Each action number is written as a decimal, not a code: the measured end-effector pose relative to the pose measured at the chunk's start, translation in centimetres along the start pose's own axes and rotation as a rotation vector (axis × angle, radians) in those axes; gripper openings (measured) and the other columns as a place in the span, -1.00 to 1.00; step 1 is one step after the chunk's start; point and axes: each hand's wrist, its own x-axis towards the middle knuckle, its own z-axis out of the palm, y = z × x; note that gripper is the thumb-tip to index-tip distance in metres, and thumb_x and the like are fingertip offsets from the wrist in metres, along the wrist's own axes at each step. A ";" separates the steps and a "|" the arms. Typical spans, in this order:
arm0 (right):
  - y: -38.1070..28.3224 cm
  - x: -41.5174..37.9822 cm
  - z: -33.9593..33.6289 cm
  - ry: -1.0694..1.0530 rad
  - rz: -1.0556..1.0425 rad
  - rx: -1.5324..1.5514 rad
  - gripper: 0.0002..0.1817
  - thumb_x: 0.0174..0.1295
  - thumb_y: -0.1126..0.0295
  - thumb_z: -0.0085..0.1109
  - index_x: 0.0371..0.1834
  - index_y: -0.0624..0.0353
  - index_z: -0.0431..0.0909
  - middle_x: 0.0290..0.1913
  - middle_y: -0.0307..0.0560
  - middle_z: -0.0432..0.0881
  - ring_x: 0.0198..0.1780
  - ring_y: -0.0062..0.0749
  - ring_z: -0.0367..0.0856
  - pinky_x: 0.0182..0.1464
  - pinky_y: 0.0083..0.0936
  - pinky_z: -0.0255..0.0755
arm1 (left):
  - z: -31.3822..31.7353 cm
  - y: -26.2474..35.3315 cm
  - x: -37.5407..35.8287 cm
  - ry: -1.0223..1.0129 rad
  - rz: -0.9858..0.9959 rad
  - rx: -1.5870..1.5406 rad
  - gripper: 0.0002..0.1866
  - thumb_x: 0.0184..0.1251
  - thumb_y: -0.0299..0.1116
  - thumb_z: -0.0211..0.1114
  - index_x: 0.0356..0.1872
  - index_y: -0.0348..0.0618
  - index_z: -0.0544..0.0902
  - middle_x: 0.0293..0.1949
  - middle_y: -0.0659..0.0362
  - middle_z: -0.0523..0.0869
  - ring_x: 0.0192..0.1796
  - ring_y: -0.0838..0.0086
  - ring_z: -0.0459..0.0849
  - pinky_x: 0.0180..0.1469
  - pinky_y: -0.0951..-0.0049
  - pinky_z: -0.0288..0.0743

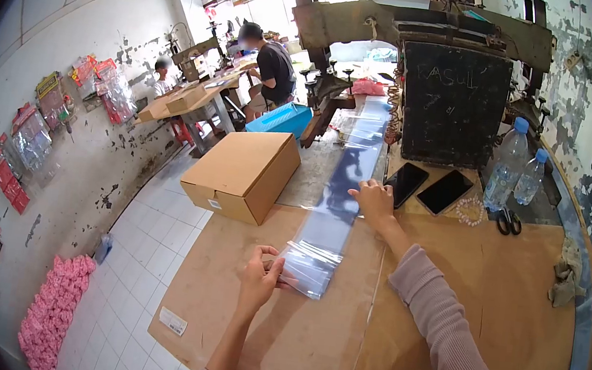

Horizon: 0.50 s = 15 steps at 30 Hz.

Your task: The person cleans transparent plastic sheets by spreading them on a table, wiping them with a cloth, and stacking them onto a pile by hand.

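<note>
A long strip of clear plastic film point(340, 213) runs down the table from beneath the machine toward me, its near end creased and layered. At the near left corner my left hand point(261, 275) pinches the film's edge between thumb and fingers. Farther up, my right hand point(376, 202) rests at the strip's right edge, fingers apart and slightly bent, touching the film without gripping it. Just beyond that hand lies a black phone point(407, 184), with a second phone point(445, 192) beside it.
A closed cardboard box point(242, 171) stands left of the film, with a blue bin point(279, 119) behind. On the right are a bead bracelet point(470, 211), scissors point(509, 222) and two water bottles point(507, 166). A dark machine panel point(454, 104) rises ahead. Two people sit farther back.
</note>
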 end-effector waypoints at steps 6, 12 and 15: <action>-2.8 -2.1 -3.7 -0.344 -0.106 -0.010 -0.53 0.21 -0.06 -0.01 -0.10 0.12 0.55 0.02 -0.12 0.53 0.18 -0.25 0.40 0.22 0.18 0.08 | 1.5 -1.2 1.6 0.094 0.011 0.198 -0.75 0.32 -0.40 0.15 -0.10 -0.29 0.35 -0.62 0.08 0.65 -0.62 0.43 0.67 -0.63 0.56 0.46; -2.7 -2.3 -2.4 -0.309 -0.085 0.028 -0.48 0.26 -0.04 -0.08 0.11 0.12 0.42 0.25 -0.11 0.36 0.35 -0.29 0.20 0.30 0.31 -0.13 | 1.5 -0.3 0.3 0.333 0.524 1.098 -0.59 0.15 -0.03 0.24 -0.07 -0.05 0.53 -0.16 0.07 0.62 -0.04 0.36 0.59 -0.01 0.10 0.30; -2.7 -2.4 -2.0 -0.328 -0.077 0.015 -0.47 0.29 -0.02 -0.12 0.18 0.10 0.36 0.31 -0.10 0.30 0.39 -0.30 0.14 0.31 0.32 -0.20 | 2.4 -2.1 0.2 -0.012 0.649 1.018 -0.55 0.14 0.02 0.20 0.02 0.07 0.54 0.14 0.13 0.46 0.23 0.39 0.36 0.23 -0.04 0.01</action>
